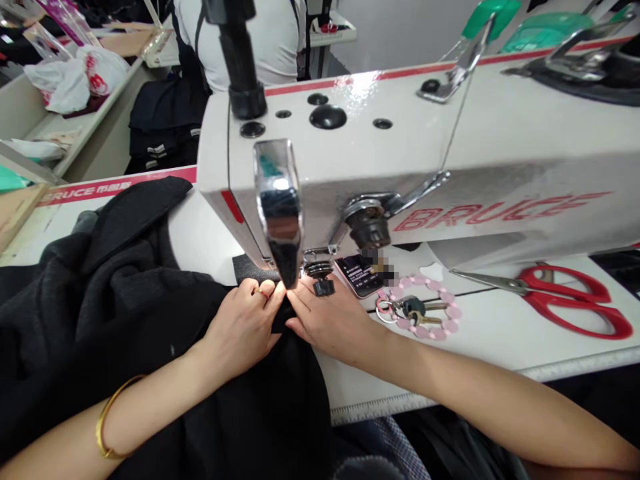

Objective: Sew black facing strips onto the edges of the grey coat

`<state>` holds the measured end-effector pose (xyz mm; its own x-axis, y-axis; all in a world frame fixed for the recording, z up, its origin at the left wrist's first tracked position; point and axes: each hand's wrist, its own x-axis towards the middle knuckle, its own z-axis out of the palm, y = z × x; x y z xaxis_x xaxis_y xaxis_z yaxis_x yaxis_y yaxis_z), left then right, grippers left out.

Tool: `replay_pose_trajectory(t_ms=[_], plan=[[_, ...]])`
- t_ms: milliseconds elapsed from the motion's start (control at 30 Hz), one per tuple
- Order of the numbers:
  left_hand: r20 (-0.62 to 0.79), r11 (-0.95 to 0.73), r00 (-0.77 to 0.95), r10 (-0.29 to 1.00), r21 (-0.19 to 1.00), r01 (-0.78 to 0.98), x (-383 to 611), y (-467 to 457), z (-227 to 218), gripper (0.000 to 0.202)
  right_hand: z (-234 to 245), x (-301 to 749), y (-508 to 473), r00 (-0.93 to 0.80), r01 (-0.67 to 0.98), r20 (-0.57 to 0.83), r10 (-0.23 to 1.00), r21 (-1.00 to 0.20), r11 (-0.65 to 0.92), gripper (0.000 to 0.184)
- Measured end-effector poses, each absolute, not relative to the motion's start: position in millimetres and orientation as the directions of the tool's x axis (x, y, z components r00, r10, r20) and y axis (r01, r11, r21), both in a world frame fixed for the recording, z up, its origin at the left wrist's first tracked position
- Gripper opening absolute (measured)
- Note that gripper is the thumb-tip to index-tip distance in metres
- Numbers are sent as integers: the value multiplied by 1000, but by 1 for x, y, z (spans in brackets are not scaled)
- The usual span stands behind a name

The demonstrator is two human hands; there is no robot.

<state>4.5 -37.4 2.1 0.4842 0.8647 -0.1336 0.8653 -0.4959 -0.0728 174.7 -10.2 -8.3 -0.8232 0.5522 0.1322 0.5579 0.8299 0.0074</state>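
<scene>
A white sewing machine (450,153) fills the middle of the view, its needle area hidden behind the shiny front cover. Black fabric (115,313) spreads from the left over the table and down toward me. My left hand (245,327) rests on the fabric right under the needle head, fingers pressed together on the cloth. My right hand (330,320) lies beside it on the right, its fingertips pinching the fabric's edge at the same spot. A gold bangle (113,417) circles my left wrist.
Right of my hands lie a phone (359,275), keys on a pink bead ring (425,310) and red-handled scissors (560,297). A person in a white top (240,40) stands behind the machine. Plastic bags (75,77) sit on a bench at far left.
</scene>
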Motion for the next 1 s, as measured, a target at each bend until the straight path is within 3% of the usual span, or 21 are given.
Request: replay_pose_trajectory(t_ms=[300,567,733,1000], plan=[[-128,-573,561,818,-108,812,1,-40,-2,45,-4,178,-8,-824,554,137,550,-12,833,28],[-127,-529,516,847,-103,842,4,-40,2,29,-7,180,-8,-786,593,178,592,-55,804,38],[-108,-492,481,870,-123,862,6,-34,4,25,-9,178,-8,-798,580,173,577,-37,813,25],[12,-494,500,866,-143,858,4,-29,1,21,-7,174,-8,-775,621,154,613,5,784,25]])
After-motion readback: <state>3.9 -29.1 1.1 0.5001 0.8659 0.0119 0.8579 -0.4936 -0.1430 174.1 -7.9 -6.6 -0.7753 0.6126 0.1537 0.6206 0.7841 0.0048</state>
